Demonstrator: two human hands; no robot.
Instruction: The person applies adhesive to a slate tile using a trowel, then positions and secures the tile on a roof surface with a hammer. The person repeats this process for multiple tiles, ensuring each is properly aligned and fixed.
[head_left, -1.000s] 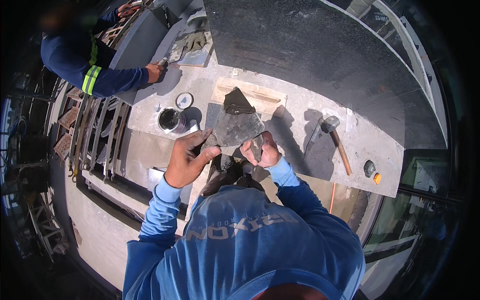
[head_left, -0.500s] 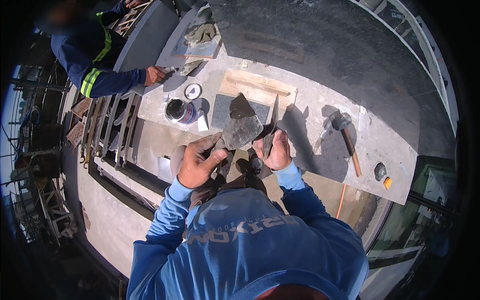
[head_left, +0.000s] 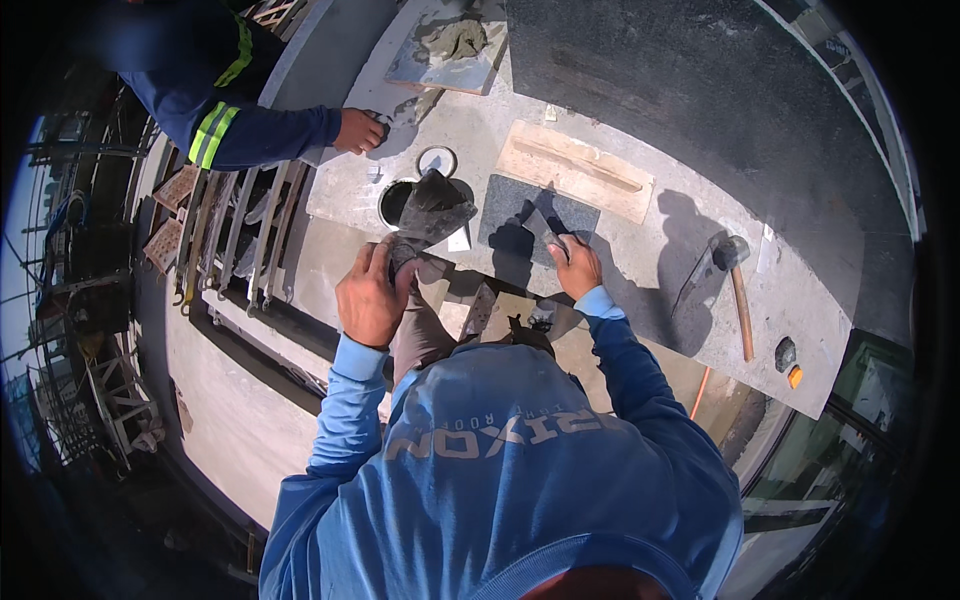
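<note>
My left hand (head_left: 370, 302) is closed on a flat dark grey plate (head_left: 440, 222), a darker patch covering its far end; whether it is a blade or a stone piece I cannot make out. It hangs over the near side of an open can (head_left: 393, 203) with dark contents, partly covering it. At the near right corner of a square dark stone tile (head_left: 572, 211), my right hand (head_left: 577, 266) is closed on a thin, dark flat tool (head_left: 556, 232), seen nearly edge-on. Shadows fall across the tile. Contact between tool and tile is unclear.
A wooden float (head_left: 577, 168) lies beyond the tile. To the right are a hammer (head_left: 742, 310), a dark stone chunk (head_left: 786, 354) and a small orange object (head_left: 795, 377). A mortar board (head_left: 420, 72) is at the back. A co-worker's hand (head_left: 360, 131) rests on the slab's left.
My hands have moved apart: the left with its plate toward the can, the right down to the tile. The view has shifted. The co-worker's hand has drawn away from a trowel there.
</note>
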